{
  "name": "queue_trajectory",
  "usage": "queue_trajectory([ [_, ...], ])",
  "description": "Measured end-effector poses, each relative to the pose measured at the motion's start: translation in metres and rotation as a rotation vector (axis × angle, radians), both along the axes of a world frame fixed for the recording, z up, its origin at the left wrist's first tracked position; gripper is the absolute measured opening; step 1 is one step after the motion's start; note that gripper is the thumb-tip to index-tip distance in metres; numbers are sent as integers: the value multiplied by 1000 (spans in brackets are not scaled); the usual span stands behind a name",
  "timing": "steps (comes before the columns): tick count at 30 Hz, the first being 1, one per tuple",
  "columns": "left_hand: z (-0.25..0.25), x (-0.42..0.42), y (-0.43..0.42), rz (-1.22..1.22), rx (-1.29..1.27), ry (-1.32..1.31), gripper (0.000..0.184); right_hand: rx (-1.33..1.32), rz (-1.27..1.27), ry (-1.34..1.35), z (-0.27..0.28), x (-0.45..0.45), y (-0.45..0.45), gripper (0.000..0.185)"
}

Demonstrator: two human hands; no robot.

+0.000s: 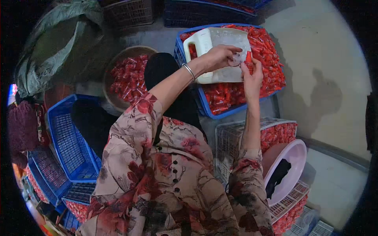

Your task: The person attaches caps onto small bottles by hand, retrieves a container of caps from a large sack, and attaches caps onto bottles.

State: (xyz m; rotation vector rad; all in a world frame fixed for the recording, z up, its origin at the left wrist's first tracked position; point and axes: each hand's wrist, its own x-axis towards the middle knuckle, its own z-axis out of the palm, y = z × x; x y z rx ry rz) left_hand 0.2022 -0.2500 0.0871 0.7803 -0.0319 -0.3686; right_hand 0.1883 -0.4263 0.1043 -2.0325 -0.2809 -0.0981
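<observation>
My right hand (252, 74) pinches a small red plastic piece (249, 57) upright between thumb and fingers. Close beside it, my left hand (218, 58), with a silver bangle at the wrist, has its fingers bent together around something clear and small that I cannot make out. Both hands are over a white plastic jug (203, 41) with its side cut away, and clear bits lie inside it. The jug rests on a blue crate (220, 115) heaped with red plastic pieces (263, 43).
A round basin (108, 92) of red and clear pieces stands left of my knee. Further left are a blue crate (71, 137) and a green sack (59, 51). At right, a pink tub (301, 153) holding black cloth sits by crates of red pieces (280, 133).
</observation>
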Motion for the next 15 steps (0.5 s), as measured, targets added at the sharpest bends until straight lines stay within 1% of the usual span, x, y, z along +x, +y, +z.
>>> queue_trajectory([
  [1, 3, 2, 1, -25, -172, 82, 35, 2, 1, 3, -2, 3, 0, 37],
  [2, 8, 5, -2, -26, -171, 83, 35, 16, -6, 6, -3, 8, 0, 38],
  [4, 13, 16, -16, 159, 287, 51, 35, 29, -15, 10, -5, 15, -1, 39],
  [5, 10, 24, -21, 158, 287, 50, 35, 78, -52, -36, -6, 17, -1, 38],
  [7, 5, 37, -27, 354, 906, -204, 34, 128, -91, -86, -2, 20, -6, 38],
  [8, 2, 42, -28, 353, 907, -208, 34, 78, -121, -103, 6, 19, -13, 38],
  [9, -2, 46, -28, 432, 924, -353, 32, 28, -151, -120, 12, 20, -22, 39],
  [10, 0, 45, -28, 508, 937, -501, 29, -123, -96, -313, 19, 22, -25, 38],
  [11, 2, 44, -27, 500, 939, -503, 29, -120, -103, -311, 22, 18, -28, 38],
  [13, 7, 35, -17, 312, 917, -500, 32, -4, -54, -88, 40, 1, -29, 33],
  [14, 14, 27, -12, 311, 919, -498, 32, -3, -53, -85, 47, -2, -28, 33],
  [15, 20, 16, -10, 211, 715, -366, 34, -104, 13, -233, 53, -5, -28, 31],
])
